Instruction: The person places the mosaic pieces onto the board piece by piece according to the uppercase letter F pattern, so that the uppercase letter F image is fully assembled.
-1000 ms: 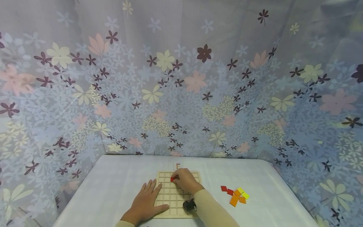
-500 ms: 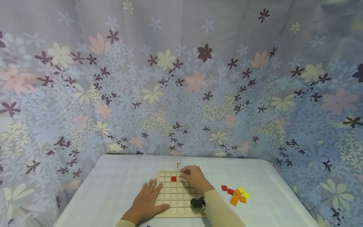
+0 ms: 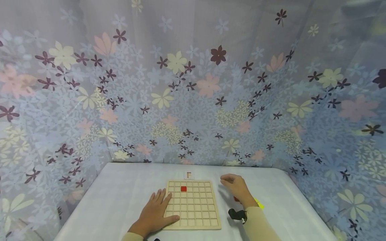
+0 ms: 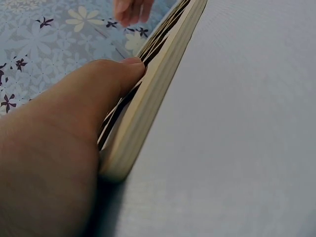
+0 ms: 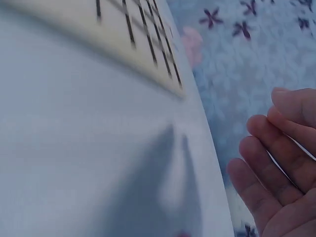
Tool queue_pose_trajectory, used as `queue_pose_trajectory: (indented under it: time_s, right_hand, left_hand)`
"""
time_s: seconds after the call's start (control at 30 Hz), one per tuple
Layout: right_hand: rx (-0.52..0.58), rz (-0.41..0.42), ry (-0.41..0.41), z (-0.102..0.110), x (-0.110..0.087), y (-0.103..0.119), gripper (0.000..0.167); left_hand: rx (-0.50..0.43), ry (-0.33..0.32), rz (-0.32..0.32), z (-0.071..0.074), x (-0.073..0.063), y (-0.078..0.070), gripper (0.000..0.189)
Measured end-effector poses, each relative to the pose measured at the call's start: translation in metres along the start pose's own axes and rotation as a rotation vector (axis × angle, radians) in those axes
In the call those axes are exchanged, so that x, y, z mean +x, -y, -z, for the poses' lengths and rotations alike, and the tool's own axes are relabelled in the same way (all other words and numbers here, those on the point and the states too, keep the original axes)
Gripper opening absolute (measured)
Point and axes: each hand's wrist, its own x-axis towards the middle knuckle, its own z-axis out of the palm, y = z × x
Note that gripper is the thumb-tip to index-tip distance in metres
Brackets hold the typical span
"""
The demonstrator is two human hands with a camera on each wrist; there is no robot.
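A wooden grid board [image 3: 199,204] lies on the white table, and a red square tile [image 3: 183,188] sits in a cell near its far side. My left hand [image 3: 155,212] rests spread along the board's left edge; in the left wrist view its thumb [image 4: 118,74] lies over the board's rim. Off the board's right side, my right hand [image 3: 236,187] is above the table with loosely bent fingers. The right wrist view shows this right hand [image 5: 276,163] holding nothing, its shadow on the cloth below. My right forearm hides most of the loose tiles.
A yellow tile [image 3: 258,203] and a bit of a red tile [image 3: 236,199] show beside my right forearm. A small printed pattern card [image 3: 189,175] lies behind the board. Floral curtains [image 3: 193,100] surround the table [image 3: 126,187].
My right hand has let go of the red tile, leaving it in the board's cell, and has moved right, off the board. My left hand has stayed in place.
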Motion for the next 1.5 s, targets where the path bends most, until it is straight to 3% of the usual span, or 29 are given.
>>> queue_pose_trajectory:
  time_s: [0.27, 0.5, 0.67, 0.83, 1.2, 1.5]
  right_hand:
    - [-0.115, -0.075, -0.012, 0.033, -0.018, -0.023, 0.03]
    - [-0.207, -0.07, 0.036, 0.044, -0.035, -0.037, 0.039]
    - [-0.201, -0.069, 0.068, 0.044, -0.04, -0.044, 0.048]
    - [-0.155, -0.126, 0.082, 0.044, -0.042, -0.05, 0.052]
    - [-0.117, -0.119, 0.094, 0.044, -0.048, -0.05, 0.038]
    - [-0.167, -0.094, 0.079, 0.041, -0.047, -0.049, 0.027]
  left_hand:
    - [-0.012, -0.031, 0.007, -0.003, 0.001, 0.002, 0.102]
    - [-0.001, -0.004, 0.006, -0.003, 0.0, 0.001, 0.102]
    - [0.007, 0.004, 0.01, -0.003, 0.001, 0.001, 0.102]
    - [0.006, 0.002, 0.011, -0.004, 0.002, 0.001, 0.102]
    - [0.016, 0.016, 0.01, -0.007, 0.002, 0.003, 0.104]
    - [0.016, 0.017, 0.011, -0.006, 0.002, 0.003, 0.103]
